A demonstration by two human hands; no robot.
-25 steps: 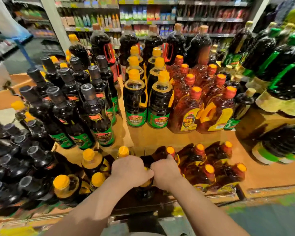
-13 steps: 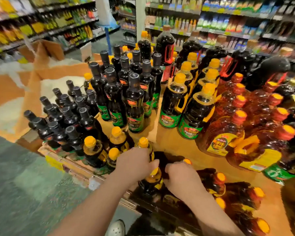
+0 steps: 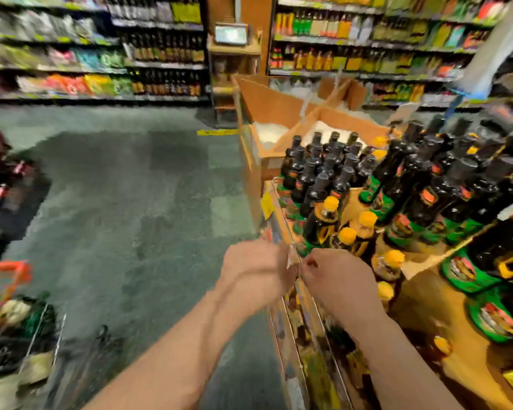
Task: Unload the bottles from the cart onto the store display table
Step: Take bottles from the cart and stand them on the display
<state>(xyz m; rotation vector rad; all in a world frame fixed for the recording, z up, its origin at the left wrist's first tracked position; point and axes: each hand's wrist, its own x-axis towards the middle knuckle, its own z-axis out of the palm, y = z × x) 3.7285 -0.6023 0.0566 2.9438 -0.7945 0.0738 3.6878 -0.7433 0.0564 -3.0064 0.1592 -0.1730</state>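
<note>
Both hands, left [image 3: 253, 269] and right [image 3: 339, 279], blurred at counter [image 3: 462, 359] edge near bottles [image 3: 323, 220]; grip can't tell.

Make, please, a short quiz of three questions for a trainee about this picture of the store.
1. True or false: the left hand grips a bottle.
2. Which caps do the bottles nearest the right hand have? A) yellow B) black C) red
3. Fill in: the black-capped bottles stand on the display table, on the person's ____ side.

Key:
1. False. Both hands are blurred at the table's near edge, fingers loosely curled, no bottle in either.
2. A. The yellow-capped bottles stand just beyond that hand.
3. Right. The floor fills the left.
</note>
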